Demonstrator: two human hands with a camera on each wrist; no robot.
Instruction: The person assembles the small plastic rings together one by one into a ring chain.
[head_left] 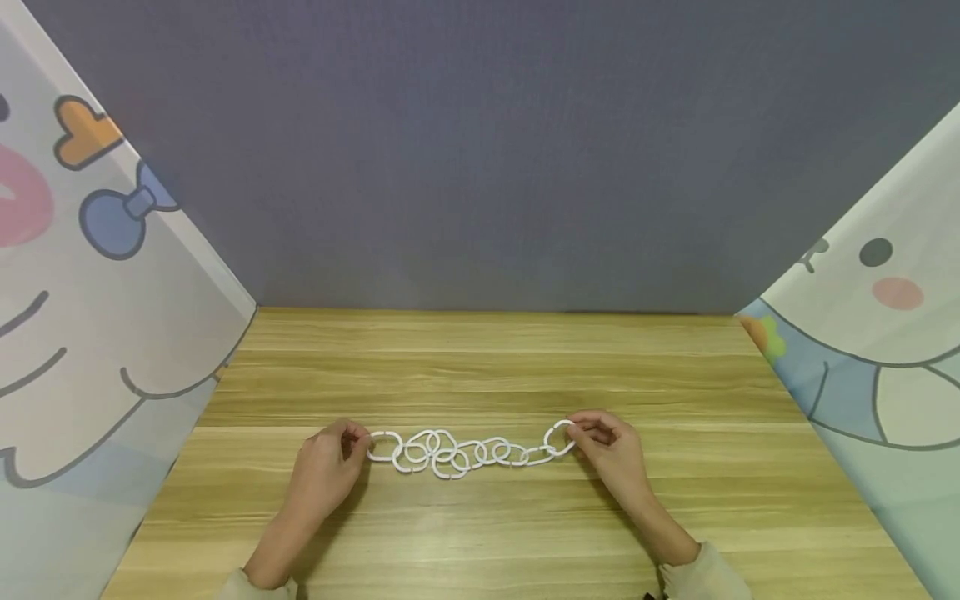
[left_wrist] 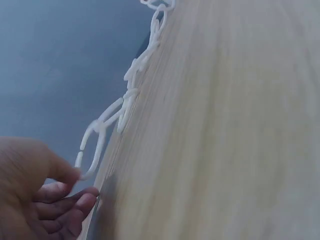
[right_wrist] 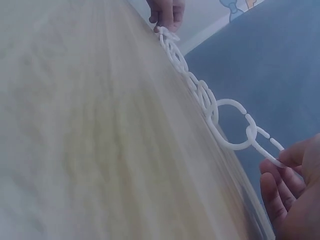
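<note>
A chain of several white oval plastic links (head_left: 480, 455) stretches from side to side over the wooden table, its middle links bunched and overlapping. Each link shows a small gap in its ring. At the chain's left end, my left hand (head_left: 327, 467) pinches the last link (left_wrist: 93, 150) between thumb and fingers. The right hand (head_left: 615, 458) pinches the link at the other end (right_wrist: 267, 145), which tilts up from the chain. In the right wrist view, the left hand (right_wrist: 167, 12) shows at the chain's far end.
The wood-grain table (head_left: 480, 533) runs back to a dark grey panel (head_left: 480, 167). Cloths with cartoon prints flank it, one on the left (head_left: 172, 333) and one on the right (head_left: 885, 350). Light sleeves (head_left: 705, 575) cover the forearms near the front.
</note>
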